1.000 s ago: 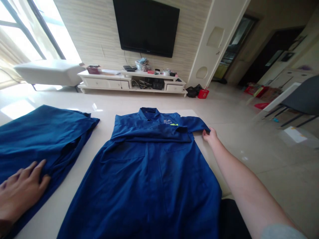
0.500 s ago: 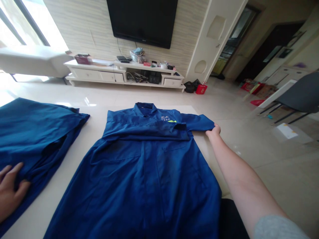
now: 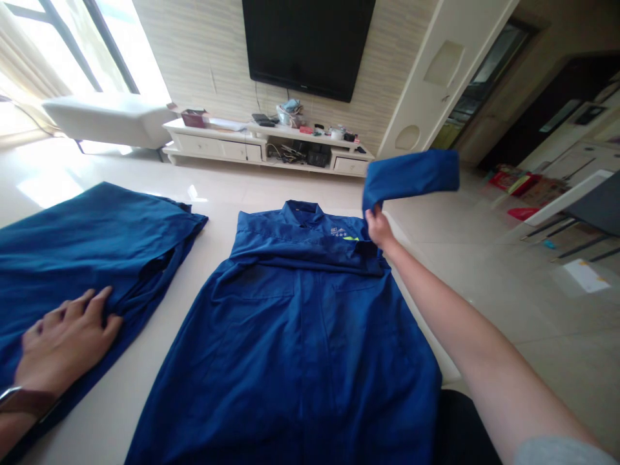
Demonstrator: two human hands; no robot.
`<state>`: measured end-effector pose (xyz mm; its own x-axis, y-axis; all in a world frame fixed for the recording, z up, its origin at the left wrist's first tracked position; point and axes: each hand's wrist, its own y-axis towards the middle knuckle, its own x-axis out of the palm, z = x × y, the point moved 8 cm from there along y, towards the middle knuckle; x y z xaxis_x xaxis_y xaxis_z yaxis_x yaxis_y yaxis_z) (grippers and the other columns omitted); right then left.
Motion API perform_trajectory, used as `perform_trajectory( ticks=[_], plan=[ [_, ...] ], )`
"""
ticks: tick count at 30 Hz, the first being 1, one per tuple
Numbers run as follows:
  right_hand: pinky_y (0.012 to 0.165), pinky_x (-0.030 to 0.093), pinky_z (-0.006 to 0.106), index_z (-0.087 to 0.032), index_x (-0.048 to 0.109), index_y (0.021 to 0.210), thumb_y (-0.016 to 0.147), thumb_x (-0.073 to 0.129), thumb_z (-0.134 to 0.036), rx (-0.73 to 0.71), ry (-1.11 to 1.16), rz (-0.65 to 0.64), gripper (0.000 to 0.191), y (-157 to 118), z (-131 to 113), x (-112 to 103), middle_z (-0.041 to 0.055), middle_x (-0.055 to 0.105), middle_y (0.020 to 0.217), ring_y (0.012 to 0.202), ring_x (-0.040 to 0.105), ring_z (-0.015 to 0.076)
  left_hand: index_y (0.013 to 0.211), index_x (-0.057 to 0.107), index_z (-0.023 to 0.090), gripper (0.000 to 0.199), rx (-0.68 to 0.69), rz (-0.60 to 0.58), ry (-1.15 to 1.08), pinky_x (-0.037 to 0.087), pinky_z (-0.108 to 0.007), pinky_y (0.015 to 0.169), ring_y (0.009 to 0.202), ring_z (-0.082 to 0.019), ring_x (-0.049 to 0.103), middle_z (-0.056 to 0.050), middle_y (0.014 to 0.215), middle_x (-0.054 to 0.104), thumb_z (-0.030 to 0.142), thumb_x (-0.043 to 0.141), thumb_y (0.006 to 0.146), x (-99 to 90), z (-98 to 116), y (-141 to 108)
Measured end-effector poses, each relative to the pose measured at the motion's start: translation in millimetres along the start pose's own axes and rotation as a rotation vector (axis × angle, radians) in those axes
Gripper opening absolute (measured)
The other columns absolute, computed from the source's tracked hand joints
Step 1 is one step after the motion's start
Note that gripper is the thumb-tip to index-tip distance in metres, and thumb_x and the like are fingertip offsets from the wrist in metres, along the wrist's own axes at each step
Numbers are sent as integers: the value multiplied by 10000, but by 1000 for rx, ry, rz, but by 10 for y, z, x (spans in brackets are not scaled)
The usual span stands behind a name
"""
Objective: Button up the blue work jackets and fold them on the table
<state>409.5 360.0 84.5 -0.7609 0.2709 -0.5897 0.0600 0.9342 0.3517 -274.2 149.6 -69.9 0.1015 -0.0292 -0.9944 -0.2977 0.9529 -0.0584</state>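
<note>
A dark blue work jacket [image 3: 314, 336] lies spread on a pale tabletop [image 3: 116, 387], its collar toward the far edge and one sleeve folded across the chest. White lettering and a yellow-green strip show on the chest. My right hand [image 3: 379, 227] is closed on the other sleeve [image 3: 411, 175], lifting it above the table at the jacket's right side, with the cuff end swung out to the right. On the left lies a second blue garment [image 3: 82, 239], folded. My left hand [image 3: 72, 342], fingers spread, rests flat on it.
Beyond the table stands a low white TV cabinet [image 3: 208, 142] with small items on it, under a wall-mounted television [image 3: 310, 45]. A grey bench [image 3: 111, 119] is by the window. To the right are a dark chair [image 3: 595, 206] and boxes on the tiled floor.
My right hand has raised the sleeve off the table and brought it inward and up. My left hand shows further into view, still on the folded garment. The view has shifted left.
</note>
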Motion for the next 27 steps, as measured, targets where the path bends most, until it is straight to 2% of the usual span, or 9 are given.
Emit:
perform_trajectory(
  ticks=[2, 4, 6, 8, 12, 16, 19, 23, 27],
  plan=[
    [1214, 331, 341, -257, 582, 1385, 972, 566, -336, -134, -95, -247, 420, -244, -240, 610, -16, 596, 1450, 1372, 495, 210, 1556, -162, 519, 868, 13, 173, 0, 198, -604, 1184, 1531, -389, 192, 138, 1706, 46, 618, 334, 851, -180, 60, -48],
    [1216, 332, 387, -291, 534, 1470, 963, 554, -295, -250, -319, -522, 508, -571, -316, 1129, -17, 534, 1523, 1421, 458, 244, 1562, -131, 518, 801, 21, 222, 23, 242, -590, 1171, 1514, -375, 253, 96, 1718, 66, 582, 305, 893, -252, 116, -83],
    [1201, 345, 436, -334, 416, 1561, 981, 472, -243, -298, -535, -683, 590, -820, -254, 1390, -19, 429, 1602, 1463, 406, 270, 1594, -32, 458, 759, 4, 223, 56, 263, -569, 1170, 1504, -361, 287, 17, 1709, 192, 550, 290, 913, -278, 145, -92],
    [1188, 354, 446, -371, 363, 1584, 977, 427, -199, -301, -654, -733, 634, -925, -178, 1427, -33, 361, 1636, 1486, 369, 277, 1606, 126, 370, 716, -19, 212, 82, 282, -555, 1167, 1491, -354, 311, -55, 1675, 291, 518, 288, 924, -295, 159, -88],
    [1220, 297, 459, -396, 339, 1590, 951, 428, -165, -261, -716, -744, 684, -908, -107, 1247, -61, 314, 1655, 1524, 293, 269, 1552, 357, 218, 663, -12, 213, 93, 317, -571, 1148, 1442, -384, 363, -130, 1616, 382, 476, 307, 943, -355, 209, -91],
    [1250, 239, 515, -383, 325, 1598, 919, 539, -286, -196, -699, -728, 718, -941, -108, 1065, -67, 289, 1667, 1548, 222, 294, 1536, 403, 186, 634, -6, 202, 31, 310, -584, 1156, 1431, -400, 369, -157, 1587, 408, 417, 363, 947, -409, 257, -117],
    [1256, 252, 519, -361, 411, 1558, 878, 601, -404, -175, -611, -631, 707, -1112, -167, 850, -37, 378, 1628, 1518, 292, 309, 1537, 395, 179, 638, -7, 232, -19, 239, -592, 1201, 1467, -383, 326, -176, 1582, 401, 339, 430, 920, -497, 315, -193],
    [1120, 451, 544, -373, 627, 1337, 811, 598, -471, -130, -530, -508, 537, -1649, -48, 228, 57, 614, 1406, 1291, 568, 346, 1378, 552, 169, 515, 106, 238, -94, 379, -459, 1130, 1346, -340, 480, -176, 1434, 532, 348, 472, 902, -642, 540, -551],
    [744, 586, 527, -364, 728, 912, 727, 629, -605, 127, -558, -359, 319, -2528, 543, -741, 137, 751, 1046, 869, 717, 363, 932, 675, 228, 313, 3, -66, -296, 492, -327, 763, 873, -253, 687, -88, 941, 712, 453, 459, 918, -431, 561, -1269]
  ],
)
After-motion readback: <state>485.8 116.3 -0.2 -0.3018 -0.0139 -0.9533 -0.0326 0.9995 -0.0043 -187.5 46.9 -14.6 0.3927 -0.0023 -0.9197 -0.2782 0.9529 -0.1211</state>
